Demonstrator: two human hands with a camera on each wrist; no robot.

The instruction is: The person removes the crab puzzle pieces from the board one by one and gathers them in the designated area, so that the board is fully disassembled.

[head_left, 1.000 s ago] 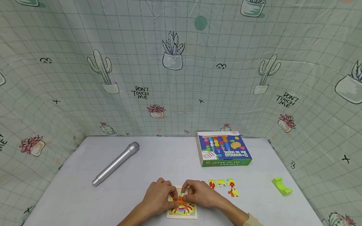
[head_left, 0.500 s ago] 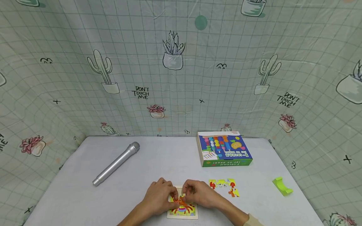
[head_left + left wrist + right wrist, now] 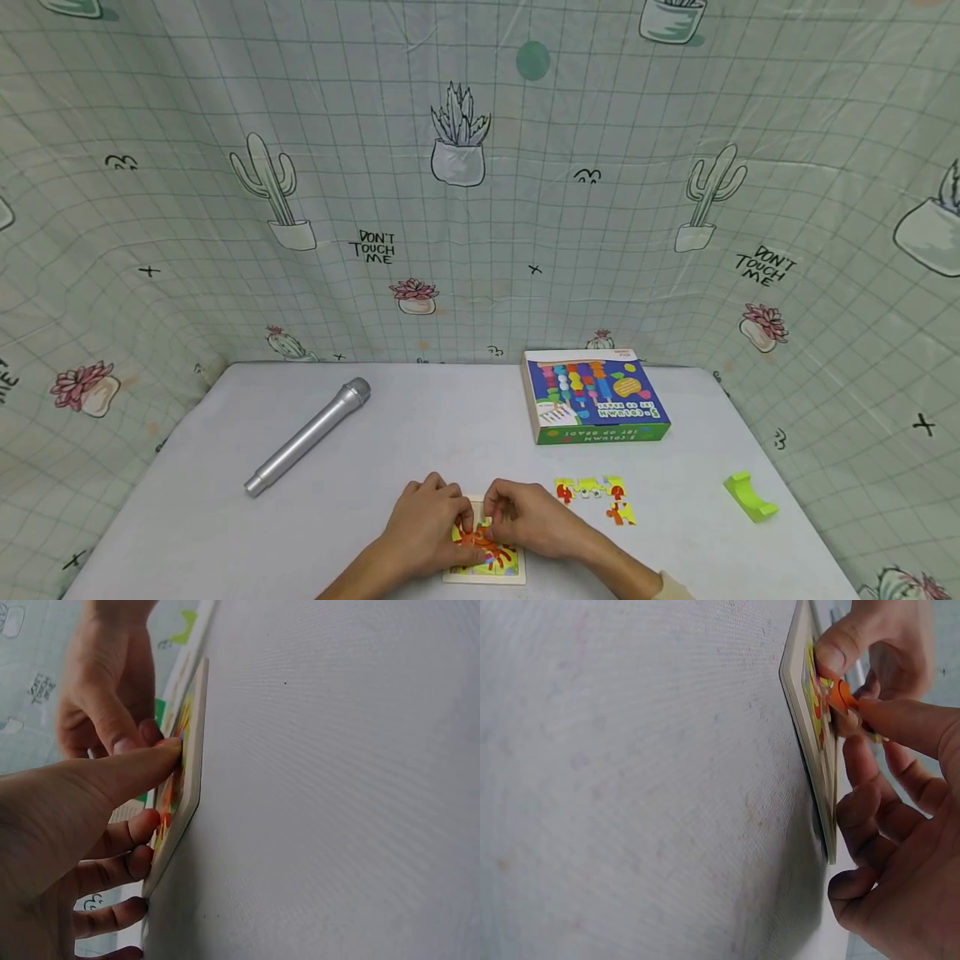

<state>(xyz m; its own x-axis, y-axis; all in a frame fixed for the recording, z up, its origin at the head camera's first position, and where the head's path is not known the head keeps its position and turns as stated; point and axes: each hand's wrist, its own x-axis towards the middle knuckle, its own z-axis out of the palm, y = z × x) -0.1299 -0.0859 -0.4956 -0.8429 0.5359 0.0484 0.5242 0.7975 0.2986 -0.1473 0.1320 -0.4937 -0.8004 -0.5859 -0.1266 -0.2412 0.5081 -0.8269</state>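
A small jigsaw of a red-orange crab lies in a pale wooden tray (image 3: 486, 581) near the table's front. From the left, my left hand (image 3: 426, 527) reaches onto it, thumb (image 3: 161, 761) extended and pressing on the picture, the other fingertips touching its far side. My right hand (image 3: 531, 518) pinches an orange puzzle piece (image 3: 842, 694) between thumb and fingers, tilted just over the tray. The fingers of both hands nearly meet and hide part of the crab. Bare tray floor shows at the far end.
Several loose puzzle pieces (image 3: 590, 487) lie right of the tray, beside my right hand. A bead-set box (image 3: 596, 396) stands behind them. At the far right is a lime-green curved block (image 3: 750, 497); a silver microphone (image 3: 307, 437) lies at the left.
My left thumb has slid to the right and nearer to me across the crab picture. The right hand stays almost in place with its piece. The loose pieces have not moved.
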